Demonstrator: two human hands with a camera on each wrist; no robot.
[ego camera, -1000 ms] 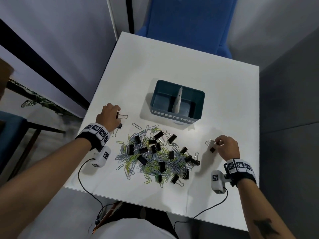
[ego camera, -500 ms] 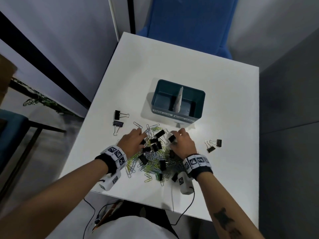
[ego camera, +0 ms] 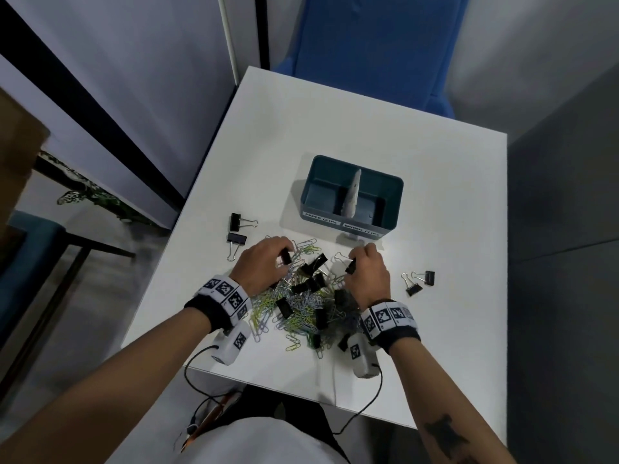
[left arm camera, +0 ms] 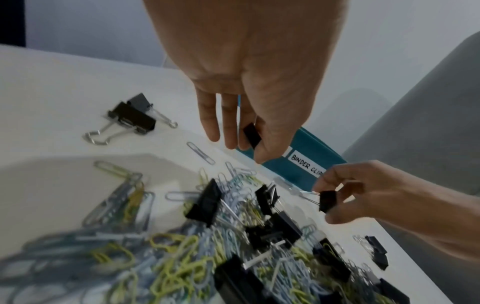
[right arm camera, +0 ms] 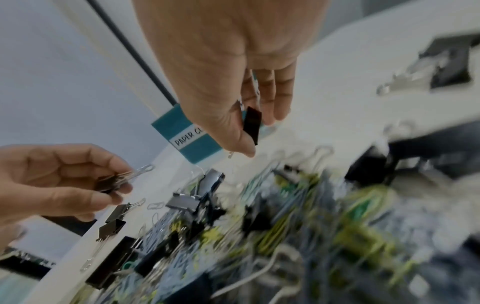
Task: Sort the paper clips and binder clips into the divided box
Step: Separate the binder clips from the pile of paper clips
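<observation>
"PAPER CLIPS" and "BINDER CLIPS" labels on divided box point(ego camera: 351, 226) front

One divided box point(ego camera: 351, 192) at 12 o'clock, two binder clips point(ego camera: 238, 229) at 10, two more point(ego camera: 420, 282) at 3, one heap point(ego camera: 301, 306) uncountable.

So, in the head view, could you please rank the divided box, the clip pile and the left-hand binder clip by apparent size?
1. clip pile, widest spread
2. divided box, somewhat smaller
3. binder clip pinched by the left hand, by far the smallest

Your white table point(ego camera: 418, 155) stands by pale wall panels point(ego camera: 134, 61); a blue chair point(ego camera: 378, 45) sits beyond its far edge, grey floor point(ego camera: 562, 202) right.
</observation>
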